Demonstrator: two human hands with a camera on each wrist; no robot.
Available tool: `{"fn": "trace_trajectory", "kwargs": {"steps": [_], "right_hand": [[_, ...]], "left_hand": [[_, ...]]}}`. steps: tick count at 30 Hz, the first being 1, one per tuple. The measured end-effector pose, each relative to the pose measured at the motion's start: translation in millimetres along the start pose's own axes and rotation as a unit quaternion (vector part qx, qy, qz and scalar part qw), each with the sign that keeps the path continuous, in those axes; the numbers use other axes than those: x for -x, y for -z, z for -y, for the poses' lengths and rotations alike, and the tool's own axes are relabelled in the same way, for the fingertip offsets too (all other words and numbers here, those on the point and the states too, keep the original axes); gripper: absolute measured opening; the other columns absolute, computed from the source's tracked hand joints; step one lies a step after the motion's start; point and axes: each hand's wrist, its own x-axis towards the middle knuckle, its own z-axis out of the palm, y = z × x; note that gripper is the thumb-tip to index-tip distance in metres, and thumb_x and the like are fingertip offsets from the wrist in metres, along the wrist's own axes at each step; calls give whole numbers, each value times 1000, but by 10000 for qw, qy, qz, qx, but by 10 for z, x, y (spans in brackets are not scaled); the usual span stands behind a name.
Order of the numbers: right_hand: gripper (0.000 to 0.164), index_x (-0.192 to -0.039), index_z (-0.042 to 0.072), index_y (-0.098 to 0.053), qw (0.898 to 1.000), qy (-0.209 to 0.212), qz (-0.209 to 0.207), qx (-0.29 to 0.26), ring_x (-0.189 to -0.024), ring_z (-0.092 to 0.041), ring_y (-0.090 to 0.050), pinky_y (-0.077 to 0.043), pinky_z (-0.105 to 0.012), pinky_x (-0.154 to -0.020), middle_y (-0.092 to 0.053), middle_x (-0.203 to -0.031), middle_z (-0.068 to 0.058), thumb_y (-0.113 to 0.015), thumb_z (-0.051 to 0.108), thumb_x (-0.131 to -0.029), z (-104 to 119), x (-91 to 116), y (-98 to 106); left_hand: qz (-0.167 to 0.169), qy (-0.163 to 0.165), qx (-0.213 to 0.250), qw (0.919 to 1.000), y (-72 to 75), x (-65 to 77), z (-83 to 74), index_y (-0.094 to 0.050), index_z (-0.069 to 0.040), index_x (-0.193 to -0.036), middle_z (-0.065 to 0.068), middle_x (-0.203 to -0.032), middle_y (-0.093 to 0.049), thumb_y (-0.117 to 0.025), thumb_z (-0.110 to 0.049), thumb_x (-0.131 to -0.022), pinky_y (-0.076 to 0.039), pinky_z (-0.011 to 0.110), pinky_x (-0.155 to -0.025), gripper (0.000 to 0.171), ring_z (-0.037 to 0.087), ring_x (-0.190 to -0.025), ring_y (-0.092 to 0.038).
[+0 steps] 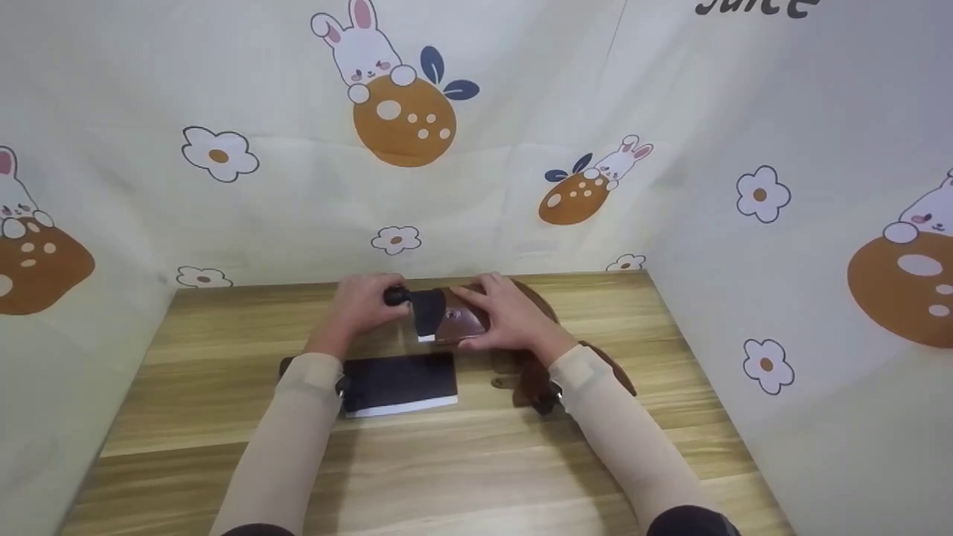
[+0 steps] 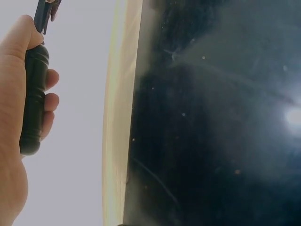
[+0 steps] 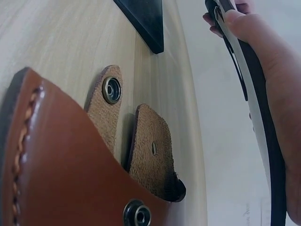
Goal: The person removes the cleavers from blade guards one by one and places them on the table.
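At the back of the table my left hand [image 1: 361, 301] grips the black handle [image 2: 35, 99] of a cleaver; the left wrist view shows its fingers wrapped round the ridged grip. A short strip of the cleaver's dark blade [image 1: 427, 313], with its pale lower edge, shows beside a brown leather sheath [image 1: 463, 321]. The rest of the blade is hidden, apparently inside that sheath. My right hand [image 1: 512, 313] holds the sheath, fingers over its upper side and thumb along the lower side. How far the blade sits in cannot be seen.
A second cleaver [image 1: 402, 381], dark with a pale edge, lies under my left forearm, its handle partly covered. Another brown leather sheath [image 3: 70, 160] with snap straps [image 3: 111, 92] lies beneath my right forearm. Printed fabric walls [image 1: 506, 186] border the wooden table [image 1: 417, 469].
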Motion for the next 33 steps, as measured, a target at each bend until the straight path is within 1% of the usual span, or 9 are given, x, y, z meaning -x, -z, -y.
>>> {"fn": "trace_trajectory", "kwargs": {"steps": [4,7,10,15,18,22,27,33], "right_hand": [[103,-167,26,-51,10000,-3,-22,-94,-143,-28,-44,-38,-49,-121,-51,-160,-15,-76,81,-83,-30,22,7],[104,-167,25,-52,9999,-31,-33,-121,-142,-30,-45,-39,-51,-120,-51,-158,-17,-77,80,-82,-65,60,7],[105,-167,26,-52,9999,-91,-50,-112,-138,-30,-47,-41,-49,-117,-52,-154,-15,-78,80,-81,-93,87,30],[104,-167,27,-51,9998,-126,-65,-124,-135,-27,-46,-42,-46,-114,-52,-151,-10,-79,78,-81,-105,85,52],[104,-167,28,-51,9998,-154,-10,-110,-136,-26,-45,-42,-45,-115,-51,-152,-10,-79,78,-81,-101,100,38],[104,-167,27,-51,9998,-168,4,-148,-139,-28,-45,-41,-46,-117,-50,-154,-12,-83,74,-80,-91,109,35],[105,-167,27,-51,9996,-168,-27,-207,-139,-27,-45,-43,-46,-116,-51,-154,-10,-84,74,-80,-73,99,58],[105,-168,27,-50,9996,-118,-41,-264,-138,-26,-45,-43,-46,-115,-51,-153,-9,-82,76,-80,-66,94,60]], "left_hand": [[3,20,30,10000,11,5,8,-77,-18,-120,5,-103,-77,-78,-42,-88,-50,51,-78,40,29,-89,-65],[55,102,-9,9999,29,22,24,-78,-18,-119,4,-104,-78,-77,-42,-88,-50,52,-78,39,29,-89,-66],[66,154,-25,9999,67,16,31,-78,-19,-119,4,-105,-78,-77,-42,-88,-51,53,-81,39,29,-90,-66],[47,93,43,9999,112,-2,24,-78,-18,-121,5,-103,-78,-78,-41,-88,-51,53,-83,40,30,-90,-66],[106,106,30,9999,89,7,27,-78,-18,-121,5,-101,-77,-78,-41,-88,-51,52,-82,40,30,-89,-66],[92,107,12,9999,68,14,29,-79,-18,-121,4,-102,-78,-78,-41,-88,-50,51,-81,40,29,-89,-66],[21,99,49,9999,90,32,38,-79,-18,-123,4,-105,-78,-79,-42,-87,-51,52,-81,43,29,-90,-67],[4,91,95,9999,103,55,49,-79,-19,-119,3,-102,-78,-80,-40,-87,-51,51,-80,38,29,-89,-66]]}}
